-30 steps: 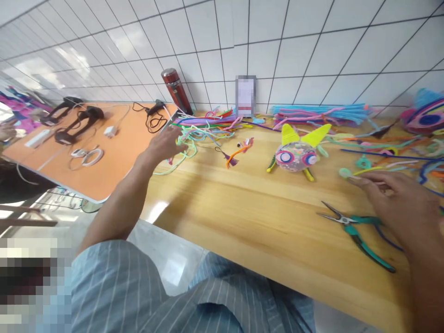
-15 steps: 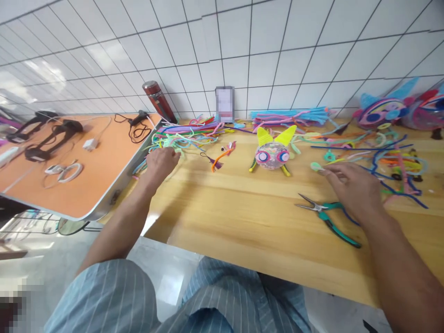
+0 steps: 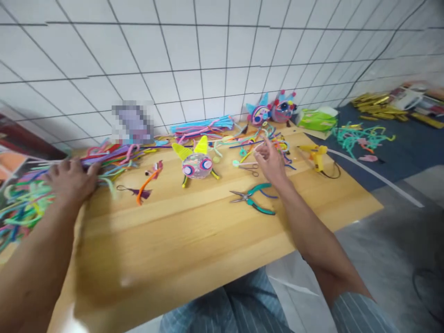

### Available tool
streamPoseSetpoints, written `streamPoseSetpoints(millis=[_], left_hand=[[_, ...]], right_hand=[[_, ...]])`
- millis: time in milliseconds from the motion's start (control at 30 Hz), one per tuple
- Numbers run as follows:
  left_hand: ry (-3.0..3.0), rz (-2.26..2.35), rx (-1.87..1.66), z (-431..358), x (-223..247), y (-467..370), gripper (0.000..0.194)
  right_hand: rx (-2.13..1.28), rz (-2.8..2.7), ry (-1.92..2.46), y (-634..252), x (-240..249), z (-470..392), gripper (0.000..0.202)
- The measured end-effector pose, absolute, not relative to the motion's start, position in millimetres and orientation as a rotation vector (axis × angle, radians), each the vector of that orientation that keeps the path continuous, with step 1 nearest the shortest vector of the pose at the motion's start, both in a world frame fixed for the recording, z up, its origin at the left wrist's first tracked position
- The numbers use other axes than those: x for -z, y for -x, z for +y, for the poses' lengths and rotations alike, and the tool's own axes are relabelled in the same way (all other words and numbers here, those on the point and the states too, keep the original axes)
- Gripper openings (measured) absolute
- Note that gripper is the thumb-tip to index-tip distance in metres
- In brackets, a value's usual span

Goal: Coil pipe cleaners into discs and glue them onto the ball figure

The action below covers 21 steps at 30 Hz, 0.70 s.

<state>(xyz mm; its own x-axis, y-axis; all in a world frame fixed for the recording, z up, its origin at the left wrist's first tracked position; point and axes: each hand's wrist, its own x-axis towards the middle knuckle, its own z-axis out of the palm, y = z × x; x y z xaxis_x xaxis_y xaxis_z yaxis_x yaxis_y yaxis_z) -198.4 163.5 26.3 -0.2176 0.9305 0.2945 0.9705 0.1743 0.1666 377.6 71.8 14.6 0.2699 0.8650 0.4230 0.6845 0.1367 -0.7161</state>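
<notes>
My left hand [image 3: 73, 178] rests with spread fingers on a heap of colourful pipe cleaners [image 3: 26, 203] at the left. Fingers loosely bent and parted, my right hand [image 3: 272, 162] is over the right-hand pile of pipe cleaners [image 3: 287, 147]; I make out nothing held in it. Beside it lie small scissors [image 3: 251, 169] and a pale green round piece [image 3: 236, 163] on a stem. A clear ball figure [image 3: 197, 165] with yellow ears and ringed eyes stands mid-table. Green-handled pliers [image 3: 248, 196] lie open in front of my right hand.
Behind the ball figure lies a bundle of blue and pink pipe cleaners [image 3: 203, 128]. Two decorated balls, one of them blue-eared [image 3: 260, 114], stand by the wall. A yellow glue gun [image 3: 316, 156] is at right. An orange pipe cleaner [image 3: 144, 187] and tassel lie left of centre.
The view has swung right. My left hand has gone from a closed shape to spread on the pipe cleaners. My right hand has let go of the pale green piece and moved to the pile.
</notes>
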Motion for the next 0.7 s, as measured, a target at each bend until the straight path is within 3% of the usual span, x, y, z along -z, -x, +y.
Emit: streamPoseSetpoints(millis=[200, 467, 600, 700], left_hand=[[1.813, -2.348, 0.759, 151, -7, 215, 0.082], [1.789, -2.441, 0.638, 170, -18, 214, 0.100], [1.824, -2.399, 0.581, 172, -31, 222, 0.070], [1.776, -2.308, 0.608, 162, -35, 221, 0.061]], right_hand=[[-0.250, -1.303, 1.625, -398, -20, 77, 0.089], [-0.234, -1.411, 1.638, -387, -17, 76, 0.077], [-0.215, -1.455, 1.647, -376, -20, 72, 0.073], [-0.214, -1.519, 1.664, -369, -25, 69, 0.071]])
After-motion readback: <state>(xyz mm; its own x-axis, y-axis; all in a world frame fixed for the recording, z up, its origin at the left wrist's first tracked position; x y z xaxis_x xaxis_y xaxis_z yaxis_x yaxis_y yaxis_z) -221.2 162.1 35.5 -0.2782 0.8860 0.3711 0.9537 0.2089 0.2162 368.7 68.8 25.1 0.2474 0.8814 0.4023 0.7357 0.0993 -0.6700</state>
